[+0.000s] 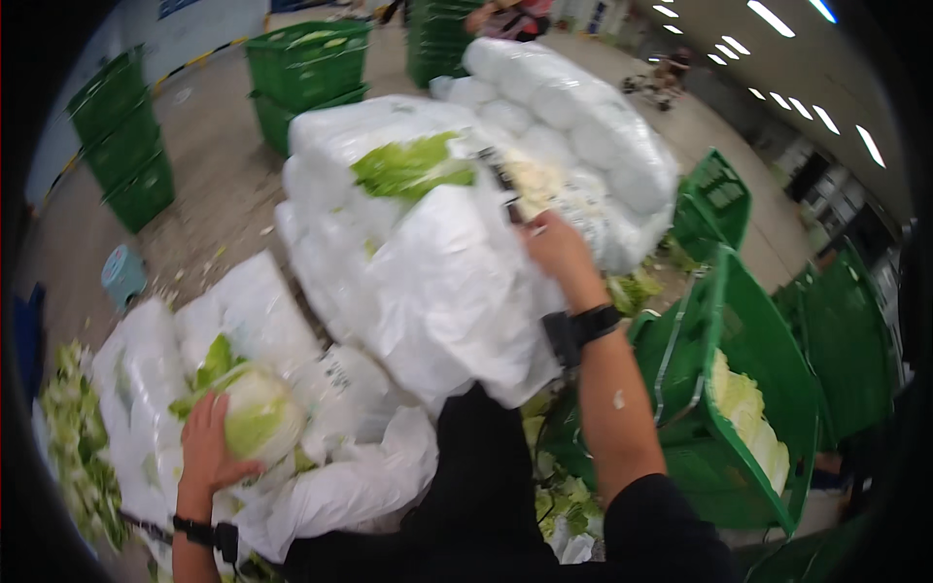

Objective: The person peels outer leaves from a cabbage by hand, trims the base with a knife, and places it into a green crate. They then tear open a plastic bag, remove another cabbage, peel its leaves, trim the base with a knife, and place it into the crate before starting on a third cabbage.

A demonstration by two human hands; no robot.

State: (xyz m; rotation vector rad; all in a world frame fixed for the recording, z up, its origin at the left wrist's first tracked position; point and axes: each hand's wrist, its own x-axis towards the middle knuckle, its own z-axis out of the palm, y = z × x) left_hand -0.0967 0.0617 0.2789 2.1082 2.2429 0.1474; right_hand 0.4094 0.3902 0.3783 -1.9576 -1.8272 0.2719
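At the lower left, my left hand (207,443) lies against the side of a pale green Chinese cabbage (264,416), thumb and fingers curved round it. The cabbage rests on white plastic bags (248,306). My right hand (566,255) is closed round a knife (502,183), held above a large white plastic sack (466,282). Motion blurs the knife, so its edge is unclear. A loose green leaf (413,167) lies on top of the sack, with pale cut pieces (533,185) beside the knife.
A green crate (719,447) with a cabbage (748,418) inside stands close on my right. Wrapped white bundles (573,117) lie behind the sack. Stacked green crates (126,146) stand far left. Trimmed leaves (73,457) litter the left floor, near a light blue stool (123,277).
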